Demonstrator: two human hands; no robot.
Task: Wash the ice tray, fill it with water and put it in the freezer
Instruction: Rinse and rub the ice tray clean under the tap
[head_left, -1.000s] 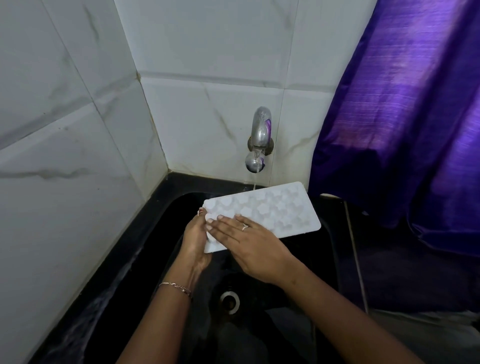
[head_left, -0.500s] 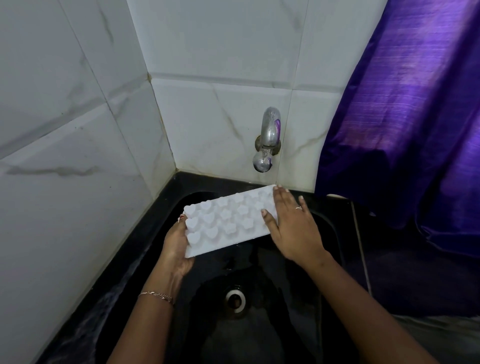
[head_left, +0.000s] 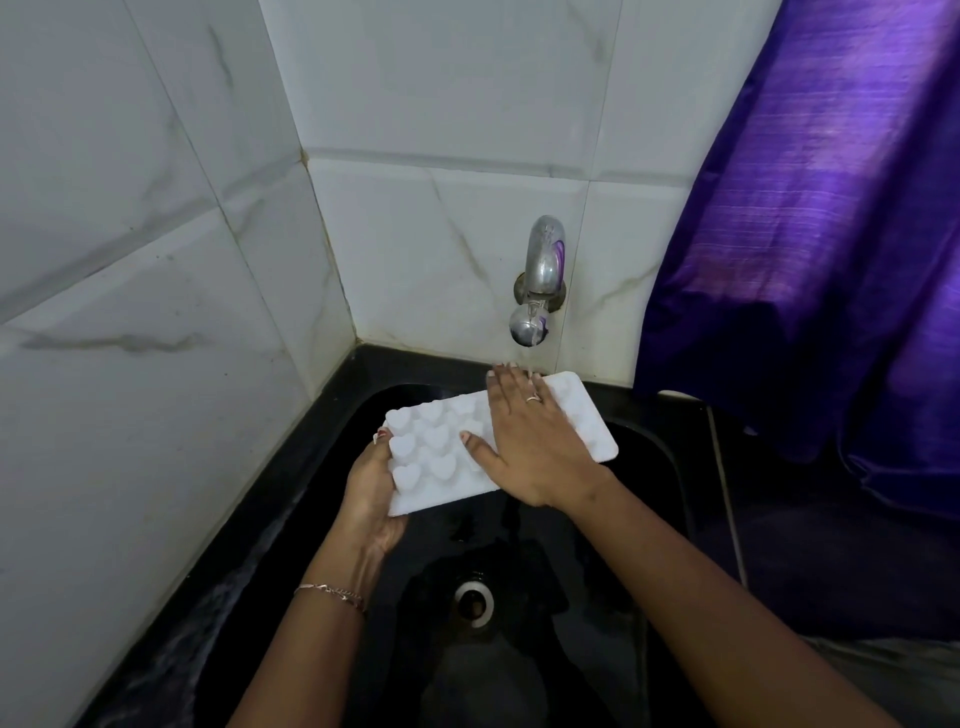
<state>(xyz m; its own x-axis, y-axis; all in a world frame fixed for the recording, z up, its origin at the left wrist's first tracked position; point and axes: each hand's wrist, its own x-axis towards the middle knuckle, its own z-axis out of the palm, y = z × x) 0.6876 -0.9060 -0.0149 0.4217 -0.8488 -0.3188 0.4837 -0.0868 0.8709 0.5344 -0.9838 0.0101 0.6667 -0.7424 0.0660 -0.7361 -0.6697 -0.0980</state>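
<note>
The left hand (head_left: 371, 483) grips the heart-mould ice tray (head_left: 431, 462) end, bumps up, under the tap (head_left: 535, 291); the right hand (head_left: 530, 441), fingers spread flat, apparently rubs it clean.

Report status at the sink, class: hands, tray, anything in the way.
Left hand grips ice tray's near end. Right hand flat on top, open. Tray underside-up under tap, over black sink. Nothing blocking.

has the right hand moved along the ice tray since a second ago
Yes. The right hand slid from the ice tray's near left end toward the tap, and now lies flat over the tray's far half beneath the spout.
</note>
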